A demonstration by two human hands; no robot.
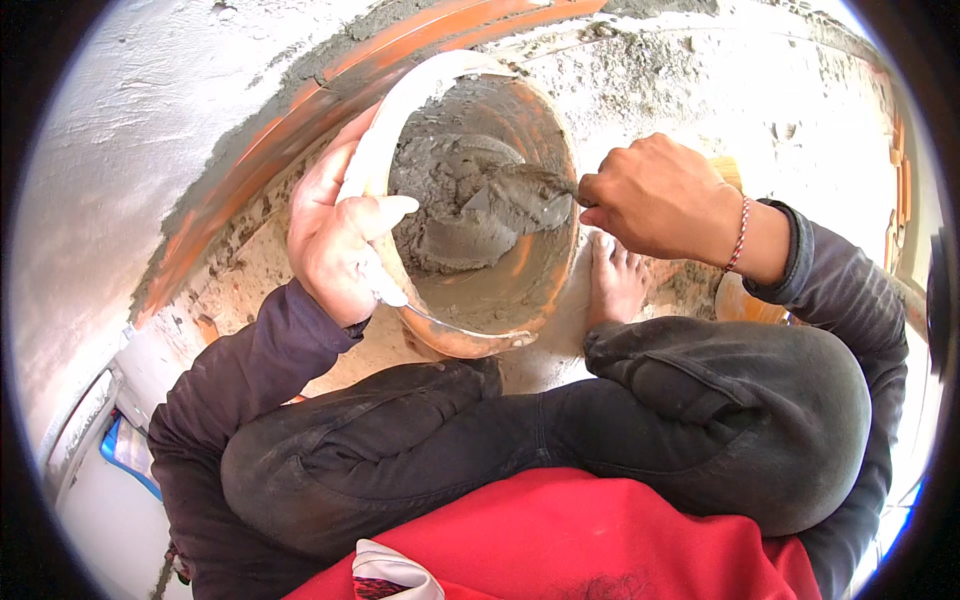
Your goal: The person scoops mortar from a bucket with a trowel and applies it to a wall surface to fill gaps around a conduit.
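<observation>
A round bucket leans tilted in front of me, its mouth facing up toward me. Wet grey mortar lies heaped inside it, and grey smears coat its orange inner wall. My left hand grips the bucket's left rim, thumb over the edge and fingers along the outside. At the opposite rim my right hand is closed around the handle of a trowel, the handle mostly hidden in the fist. The trowel blade is coated with mortar and rests in the heap.
An orange brick course edged with mortar runs along the foot of the white wall at left. My bare foot is beside the bucket's right side. Mortar crumbs dot the floor. Behind my right wrist is a yellow-orange object, partly hidden.
</observation>
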